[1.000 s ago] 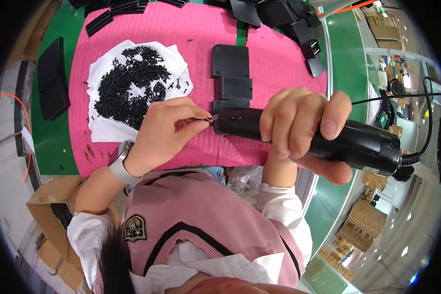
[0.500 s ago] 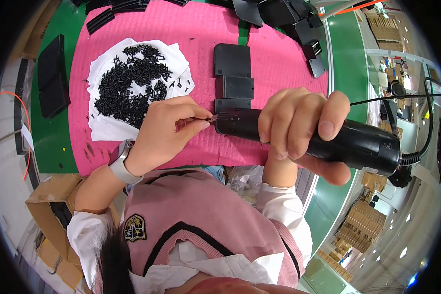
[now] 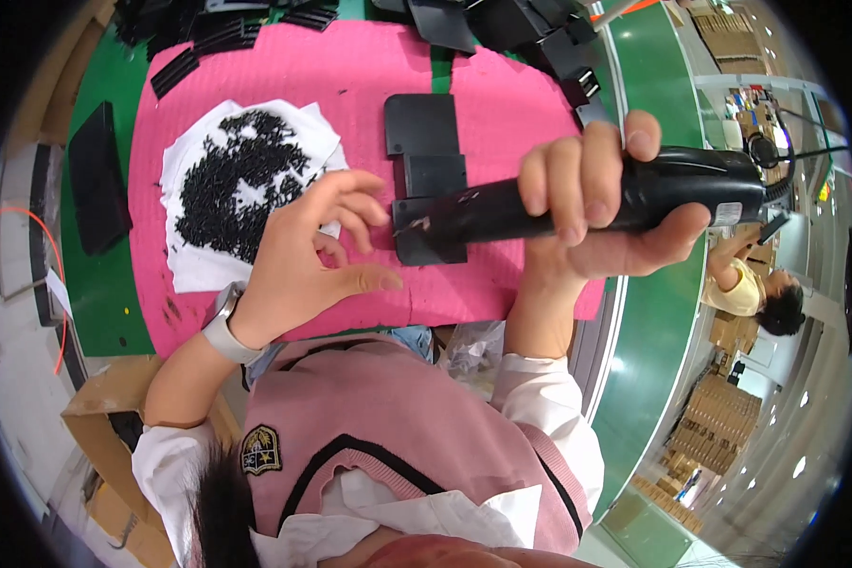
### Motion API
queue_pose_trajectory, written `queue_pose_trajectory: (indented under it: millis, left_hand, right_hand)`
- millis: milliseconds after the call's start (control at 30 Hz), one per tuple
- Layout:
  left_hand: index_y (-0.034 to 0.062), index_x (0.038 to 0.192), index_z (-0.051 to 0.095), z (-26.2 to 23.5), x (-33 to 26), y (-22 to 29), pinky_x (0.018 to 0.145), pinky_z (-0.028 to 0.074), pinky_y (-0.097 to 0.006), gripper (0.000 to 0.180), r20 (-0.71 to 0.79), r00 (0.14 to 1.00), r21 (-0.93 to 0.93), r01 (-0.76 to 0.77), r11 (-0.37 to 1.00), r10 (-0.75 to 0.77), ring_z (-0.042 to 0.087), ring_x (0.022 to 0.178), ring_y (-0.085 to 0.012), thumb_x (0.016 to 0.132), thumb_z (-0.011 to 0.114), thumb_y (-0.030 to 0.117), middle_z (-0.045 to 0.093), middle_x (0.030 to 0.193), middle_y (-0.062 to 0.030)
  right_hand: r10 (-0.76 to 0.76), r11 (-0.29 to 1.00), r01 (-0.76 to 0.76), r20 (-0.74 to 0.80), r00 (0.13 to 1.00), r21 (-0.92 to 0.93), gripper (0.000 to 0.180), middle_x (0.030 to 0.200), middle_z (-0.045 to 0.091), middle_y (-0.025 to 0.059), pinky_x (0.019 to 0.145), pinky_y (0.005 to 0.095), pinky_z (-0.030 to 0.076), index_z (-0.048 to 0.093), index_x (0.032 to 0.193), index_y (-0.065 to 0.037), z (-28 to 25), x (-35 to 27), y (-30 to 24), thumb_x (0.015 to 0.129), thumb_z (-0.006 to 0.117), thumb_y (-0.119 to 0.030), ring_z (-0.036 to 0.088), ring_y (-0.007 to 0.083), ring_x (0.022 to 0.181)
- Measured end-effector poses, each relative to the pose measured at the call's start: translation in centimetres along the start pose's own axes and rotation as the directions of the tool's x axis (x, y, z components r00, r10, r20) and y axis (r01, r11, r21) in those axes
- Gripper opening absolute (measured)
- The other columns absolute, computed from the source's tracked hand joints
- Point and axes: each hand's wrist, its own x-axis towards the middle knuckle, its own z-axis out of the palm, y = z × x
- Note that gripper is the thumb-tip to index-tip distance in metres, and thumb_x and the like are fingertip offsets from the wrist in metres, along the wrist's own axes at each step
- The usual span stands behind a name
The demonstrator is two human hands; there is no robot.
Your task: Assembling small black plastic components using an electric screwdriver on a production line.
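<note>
Grips a black driver in the right hand, right of centre, with its tip over a black part. Spreads the left hand, fingers curled, just left of the tip. Has black screws heaped on a white cloth at upper left, over a pink sheet.

we grip a long black corded power tool in our right hand, pointing left, its narrow end over a black stepped panel. this panel lies on pink sheeting, just right of our left hand; we cannot tell whether the tool touches it.
</note>
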Motion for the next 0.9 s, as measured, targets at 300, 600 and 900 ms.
queue_pose_trajectory:
  millis: [300,600,900]
  left_hand:
    - [0.0123,0.127,0.051,1.3,1.1,0.4,0.053,0.045,-0.031,0.053,0.182,0.982,0.436,-0.116,0.893,0.039,0.057,0.058,-0.0203,0.078,0.071,0.016,0.057,0.079,-0.0076]
    - [0.0082,0.125,0.053,1.6,1.5,-0.7,0.055,0.046,-0.034,0.051,0.203,0.966,0.580,-0.252,0.775,0.162,0.056,0.060,-0.0252,0.076,0.068,0.011,0.054,0.079,-0.0101]
    - [0.0082,0.127,0.052,1.8,1.0,-1.0,0.052,0.044,-0.035,0.054,0.188,0.953,0.609,-0.302,0.733,0.237,0.053,0.057,-0.0260,0.076,0.070,0.012,0.049,0.074,-0.0099]
  right_hand:
    - [-0.127,0.911,0.068,-0.119,0.985,-0.408,0.056,0.065,0.047,0.0011,0.055,0.0310,0.040,0.049,0.111,-0.006,-2.2,-0.2,-2.5,0.085,0.055,-0.055,0.042,0.0111,0.045]
    - [-0.002,0.875,-0.073,-0.155,0.988,-0.479,0.045,0.062,0.049,0.0037,0.051,0.0300,0.041,0.048,0.101,-0.004,-1.9,0.3,-2.0,0.082,0.061,-0.043,0.043,0.0125,0.044]
    - [0.100,0.880,-0.139,-0.109,0.989,-0.454,0.036,0.059,0.046,0.0050,0.046,0.0300,0.039,0.047,0.097,-0.003,-1.8,0.9,-1.3,0.079,0.061,-0.031,0.041,0.0134,0.042]
